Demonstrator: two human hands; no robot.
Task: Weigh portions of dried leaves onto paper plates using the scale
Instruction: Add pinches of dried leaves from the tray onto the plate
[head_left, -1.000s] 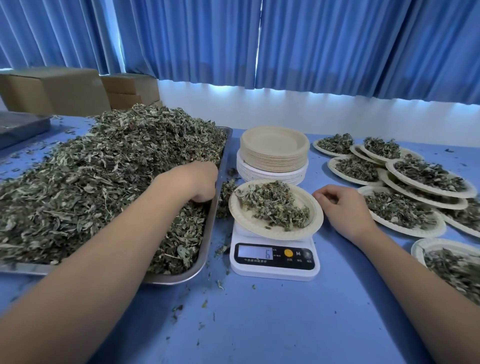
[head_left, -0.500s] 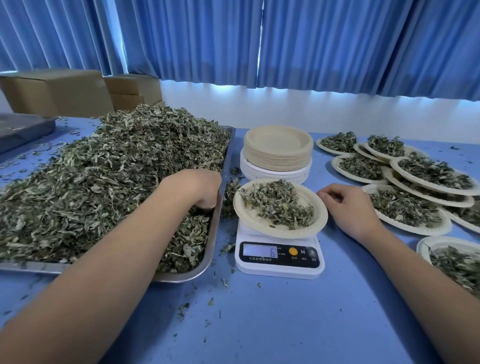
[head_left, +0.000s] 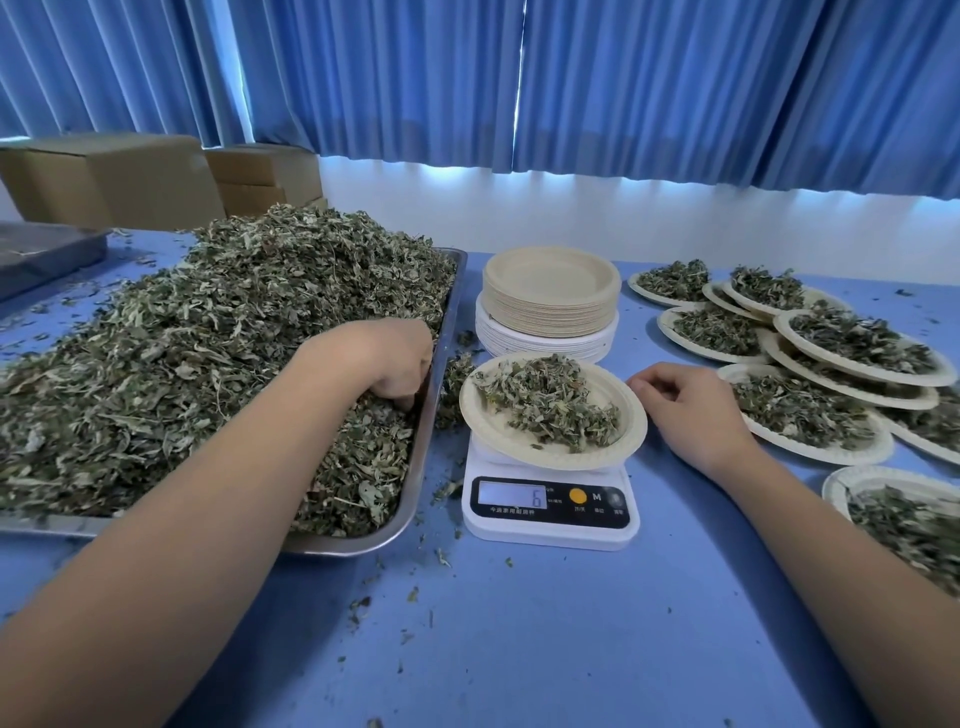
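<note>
A white digital scale (head_left: 550, 512) stands on the blue table and its display reads 6. On it sits a paper plate (head_left: 498, 439) with a heap of dried leaves (head_left: 550, 402). Left of the scale, a metal tray (head_left: 415, 499) holds a large pile of dried leaves (head_left: 208, 358). My left hand (head_left: 387, 361) is down in that pile by the tray's right rim, fingers curled into the leaves and partly buried. My right hand (head_left: 691, 410) rests on the table just right of the plate, fingers loosely curled and holding nothing.
A stack of empty paper plates (head_left: 550, 299) stands behind the scale. Several filled plates (head_left: 857, 358) overlap at the right, one more (head_left: 852, 478) at the near right edge. Cardboard boxes (head_left: 114, 179) and a dark tray (head_left: 41, 254) sit at the back left. Leaf crumbs litter the table.
My left hand has stayed in the tray and dug its fingers a little deeper into the leaves. My right hand and the scale reading are unchanged.
</note>
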